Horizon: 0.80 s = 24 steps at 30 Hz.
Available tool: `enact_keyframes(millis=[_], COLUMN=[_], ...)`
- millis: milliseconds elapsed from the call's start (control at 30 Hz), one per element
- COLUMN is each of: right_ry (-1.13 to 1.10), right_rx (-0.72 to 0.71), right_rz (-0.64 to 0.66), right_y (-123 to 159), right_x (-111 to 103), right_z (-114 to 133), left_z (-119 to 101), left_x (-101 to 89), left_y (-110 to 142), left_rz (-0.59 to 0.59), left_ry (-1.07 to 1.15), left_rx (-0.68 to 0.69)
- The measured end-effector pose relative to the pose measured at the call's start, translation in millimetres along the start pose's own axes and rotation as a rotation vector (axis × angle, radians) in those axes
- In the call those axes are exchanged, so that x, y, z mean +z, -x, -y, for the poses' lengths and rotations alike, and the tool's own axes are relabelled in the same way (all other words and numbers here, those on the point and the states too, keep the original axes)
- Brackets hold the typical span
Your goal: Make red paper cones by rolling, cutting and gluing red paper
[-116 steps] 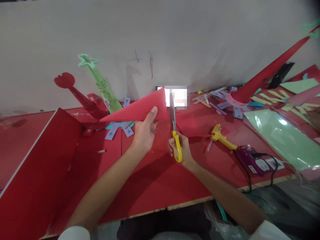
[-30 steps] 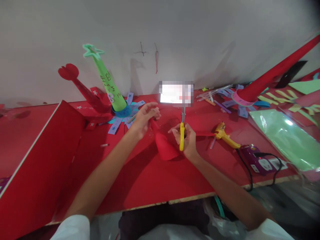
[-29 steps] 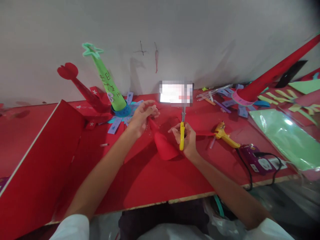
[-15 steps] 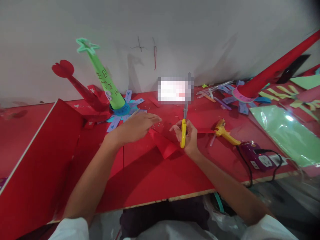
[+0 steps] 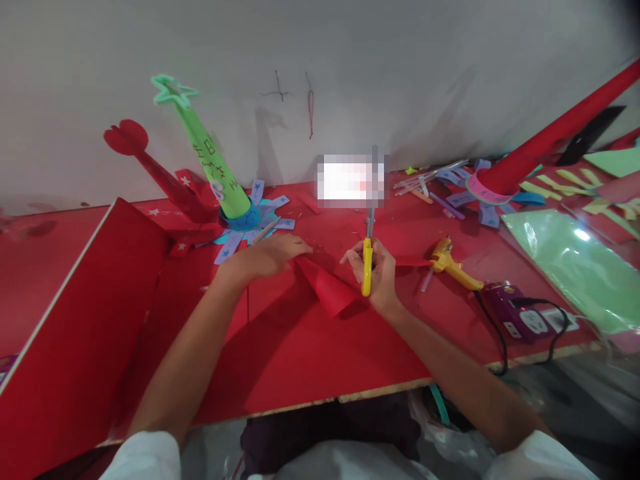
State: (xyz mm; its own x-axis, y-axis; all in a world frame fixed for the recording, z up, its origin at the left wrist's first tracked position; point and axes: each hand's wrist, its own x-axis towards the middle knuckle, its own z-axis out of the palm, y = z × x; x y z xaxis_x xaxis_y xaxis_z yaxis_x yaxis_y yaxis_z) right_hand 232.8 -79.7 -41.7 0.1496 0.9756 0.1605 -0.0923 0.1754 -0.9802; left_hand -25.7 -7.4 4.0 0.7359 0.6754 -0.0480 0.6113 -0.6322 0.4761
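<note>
My right hand (image 5: 381,270) grips a pair of yellow-handled scissors (image 5: 367,267) upright, blades pointing toward the wall; a blurred patch hides their upper part. In front of me a rolled red paper cone (image 5: 333,290) lies on the red table (image 5: 280,367), its narrow end toward my left hand and its wide end beside my right. My left hand (image 5: 275,255) hovers low, palm down with fingers stretched out, at the cone's narrow tip. Whether its fingertips touch the paper I cannot tell. Just behind it stands a green paper cone (image 5: 215,160) with a star top and a blue base.
To the right lie a yellow glue gun (image 5: 454,265) and a purple power box (image 5: 520,317) with a black cable. A red panel (image 5: 85,333) stands at the left. Behind are glue sticks (image 5: 435,175), a bright pixelated patch and the grey wall. A large red cone (image 5: 555,143) leans at right.
My left hand has moved slightly left and down toward the cone's tip. My right hand and the scissors have stayed nearly in place.
</note>
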Motion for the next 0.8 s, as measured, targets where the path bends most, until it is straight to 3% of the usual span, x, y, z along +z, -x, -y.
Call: enact_keyframes(millis=[67,333,567,800], right_ry=[0.006,0.058,0.072,0.022], right_rx=[0.002,0.019,0.080,0.123], right_rz=[0.005,0.052,0.114,0.109], right_y=[0.2,-0.8,-3.7,-4.5], right_x=[-0.1,-0.5,-2.8,-2.0], right_z=[1.2,-8.6,-12.4,-9.4], left_z=[12.3,39.4,20.2,7.6], left_x=[8.1,21.0,-5.0,-19.8], left_y=[-8.4,-21.5,-10.6,-7.7], left_rz=[0.109,0.145,0.106,-0.036], left_ry=[0.042,0.194,0.432,0.484], left_rx=[0.011,0.034,-0.028,-0.002])
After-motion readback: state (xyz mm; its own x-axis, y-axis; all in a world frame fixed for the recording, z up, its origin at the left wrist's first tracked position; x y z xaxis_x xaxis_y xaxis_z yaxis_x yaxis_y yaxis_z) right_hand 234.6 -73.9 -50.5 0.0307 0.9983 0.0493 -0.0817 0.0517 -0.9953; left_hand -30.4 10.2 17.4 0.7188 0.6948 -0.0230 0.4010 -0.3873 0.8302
